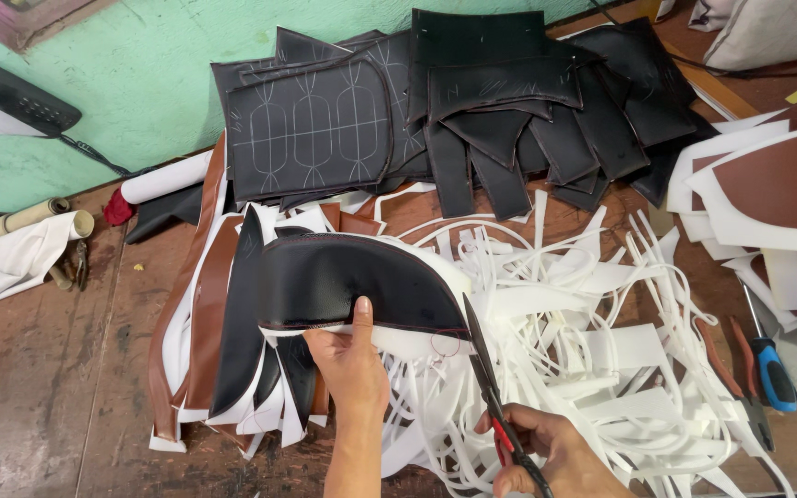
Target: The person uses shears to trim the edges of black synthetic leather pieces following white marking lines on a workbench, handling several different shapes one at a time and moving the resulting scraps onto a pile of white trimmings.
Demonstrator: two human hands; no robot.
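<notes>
Black leatherette, a curved panel (pixel 348 281) backed with white foam, lies with its long axis left to right, just beyond both hands. The left hand (pixel 350 364) pinches its near edge, thumb on top. The right hand (pixel 546 452) grips scissors (pixel 495 397), blades partly parted at the panel's right tip.

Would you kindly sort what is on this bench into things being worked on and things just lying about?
In use: black curved piece held by left hand; scissors in right hand.

Lying about: white offcut strips, stacked black panels, blue-handled screwdriver, telephone.
</notes>
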